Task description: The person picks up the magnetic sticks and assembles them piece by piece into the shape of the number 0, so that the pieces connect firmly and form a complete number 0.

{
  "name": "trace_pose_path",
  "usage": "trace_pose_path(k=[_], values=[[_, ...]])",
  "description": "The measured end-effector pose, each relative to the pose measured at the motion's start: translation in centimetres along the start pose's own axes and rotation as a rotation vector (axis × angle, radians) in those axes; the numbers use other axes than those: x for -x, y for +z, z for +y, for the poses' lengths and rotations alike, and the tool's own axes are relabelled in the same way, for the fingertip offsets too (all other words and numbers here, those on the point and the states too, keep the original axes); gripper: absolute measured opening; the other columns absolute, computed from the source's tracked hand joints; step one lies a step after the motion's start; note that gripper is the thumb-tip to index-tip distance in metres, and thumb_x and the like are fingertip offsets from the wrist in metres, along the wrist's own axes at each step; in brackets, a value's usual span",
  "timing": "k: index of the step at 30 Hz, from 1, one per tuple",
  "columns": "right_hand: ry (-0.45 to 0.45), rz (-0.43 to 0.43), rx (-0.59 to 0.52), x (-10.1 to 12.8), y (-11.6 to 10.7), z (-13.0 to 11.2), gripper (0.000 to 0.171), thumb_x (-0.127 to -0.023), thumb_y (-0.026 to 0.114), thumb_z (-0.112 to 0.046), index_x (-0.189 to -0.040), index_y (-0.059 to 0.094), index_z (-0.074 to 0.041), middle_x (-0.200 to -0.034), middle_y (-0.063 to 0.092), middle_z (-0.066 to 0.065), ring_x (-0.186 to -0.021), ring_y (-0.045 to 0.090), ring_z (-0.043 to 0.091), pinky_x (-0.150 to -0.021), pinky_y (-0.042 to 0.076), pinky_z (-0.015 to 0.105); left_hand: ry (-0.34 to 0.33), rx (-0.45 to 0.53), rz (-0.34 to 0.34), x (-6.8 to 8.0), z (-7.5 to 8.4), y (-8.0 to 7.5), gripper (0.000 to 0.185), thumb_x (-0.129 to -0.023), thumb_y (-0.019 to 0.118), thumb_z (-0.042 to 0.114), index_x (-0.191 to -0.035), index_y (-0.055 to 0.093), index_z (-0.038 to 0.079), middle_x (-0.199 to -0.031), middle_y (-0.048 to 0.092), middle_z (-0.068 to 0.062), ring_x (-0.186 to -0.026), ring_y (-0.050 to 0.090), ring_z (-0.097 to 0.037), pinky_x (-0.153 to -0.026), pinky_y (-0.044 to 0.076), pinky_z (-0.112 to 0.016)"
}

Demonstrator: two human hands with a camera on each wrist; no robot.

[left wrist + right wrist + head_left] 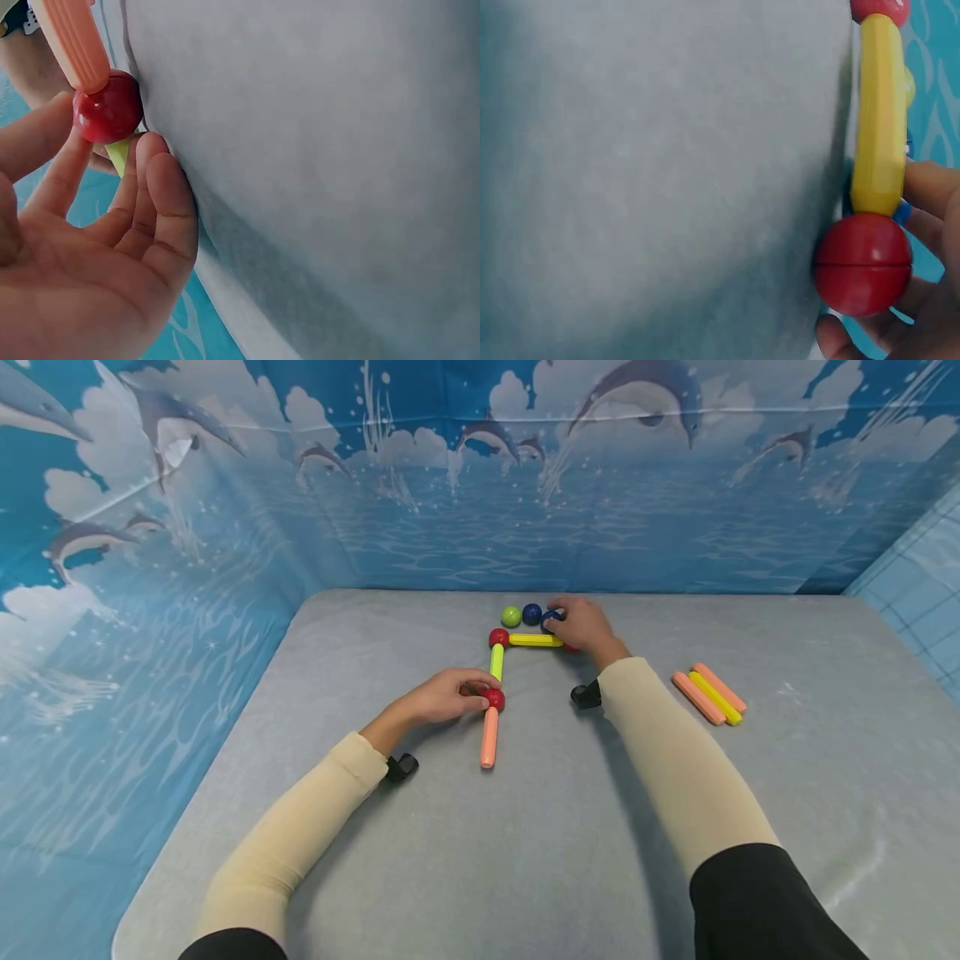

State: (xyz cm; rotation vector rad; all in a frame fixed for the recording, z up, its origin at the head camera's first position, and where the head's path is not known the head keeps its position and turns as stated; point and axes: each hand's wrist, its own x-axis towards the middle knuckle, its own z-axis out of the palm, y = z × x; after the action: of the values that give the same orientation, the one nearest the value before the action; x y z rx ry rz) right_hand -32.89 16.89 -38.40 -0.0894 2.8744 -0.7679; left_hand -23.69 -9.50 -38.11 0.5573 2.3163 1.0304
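My left hand [448, 697] pinches a red ball [495, 698] between thumb and fingers. In the left wrist view, an orange stick [75, 45] and a light-green stick [118, 156] join that red ball [109, 107]. The green stick leads up to a second red ball [498, 638], from which a yellow stick [536, 641] runs right to a third red ball [864, 264]. Just past this corner, my right hand [583, 625] holds a dark blue ball [551, 620] with its thumb and fingertips. Most of the third red ball is hidden under this hand in the head view.
Another dark blue ball [532, 614] and a lime-green ball [511, 616] sit left of the right hand near the back edge. Two orange sticks and a yellow stick [715, 692] lie together at the right on the grey table [570, 843]. A dolphin-print curtain [450, 518] stands behind.
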Motion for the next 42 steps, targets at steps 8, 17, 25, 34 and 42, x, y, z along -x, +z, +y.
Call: trace_pose_path(k=[8, 17, 25, 34, 42], values=[[0.046, 0.049, -0.005, -0.1, 0.4, -0.1, 0.046, -0.1, 0.056, -0.026, -0.143, 0.051, -0.011, -0.141, 0.055, 0.021, -0.125, 0.052, 0.039, -0.106, 0.045, 0.054, -0.034, 0.013, -0.001, -0.9, 0.1, -0.2, 0.033, -0.097, 0.062, 0.015, -0.131, 0.062, 0.016, -0.134, 0.063, -0.01, -0.122, 0.059, -0.024, -0.091, 0.051, -0.034], [-0.171, 0.077, -0.093, 1.9, -2.1, 1.2, 0.044, -0.099, 0.057, -0.017, -0.142, 0.052, -0.01, -0.138, 0.055, 0.022, -0.119, 0.052, 0.037, -0.097, 0.046, 0.055, -0.063, 0.019, 0.007, -1.1, 0.4, -0.1, 0.032, -0.098, 0.061, 0.02, -0.13, 0.063, 0.017, -0.131, 0.063, -0.009, -0.115, 0.058, -0.023, -0.088, 0.051, -0.032], [-0.322, 0.078, -0.04, 5.7, -4.6, 0.4, 0.036, -0.096, 0.059, -0.009, -0.132, 0.062, -0.012, -0.132, 0.056, 0.019, -0.11, 0.061, 0.036, -0.085, 0.051, 0.052, -0.062, 0.01, 0.015, -1.0, 0.4, 0.0, 0.033, -0.096, 0.064, 0.019, -0.129, 0.063, 0.017, -0.128, 0.064, -0.01, -0.111, 0.059, -0.022, -0.086, 0.051, -0.031], [-0.539, 0.008, -0.066, 11.4, -2.3, -1.6, 0.029, -0.089, 0.071, -0.006, -0.118, 0.068, -0.009, -0.113, 0.067, 0.012, -0.094, 0.065, 0.026, -0.084, 0.057, 0.045, -0.071, 0.032, 0.054, -0.8, 0.3, -0.1, 0.028, -0.096, 0.066, 0.017, -0.124, 0.066, 0.016, -0.121, 0.067, -0.01, -0.1, 0.061, -0.021, -0.076, 0.05, -0.027], [-0.54, -0.113, -0.12, 15.4, 0.6, -2.2, 0.038, -0.087, 0.072, -0.004, -0.124, 0.065, -0.005, -0.12, 0.069, 0.011, -0.097, 0.067, 0.023, -0.085, 0.059, 0.042, -0.084, 0.037, 0.057, -1.2, 0.4, -0.1, 0.027, -0.095, 0.067, 0.018, -0.122, 0.067, 0.017, -0.12, 0.068, -0.01, -0.093, 0.062, -0.019, -0.075, 0.051, -0.026]])
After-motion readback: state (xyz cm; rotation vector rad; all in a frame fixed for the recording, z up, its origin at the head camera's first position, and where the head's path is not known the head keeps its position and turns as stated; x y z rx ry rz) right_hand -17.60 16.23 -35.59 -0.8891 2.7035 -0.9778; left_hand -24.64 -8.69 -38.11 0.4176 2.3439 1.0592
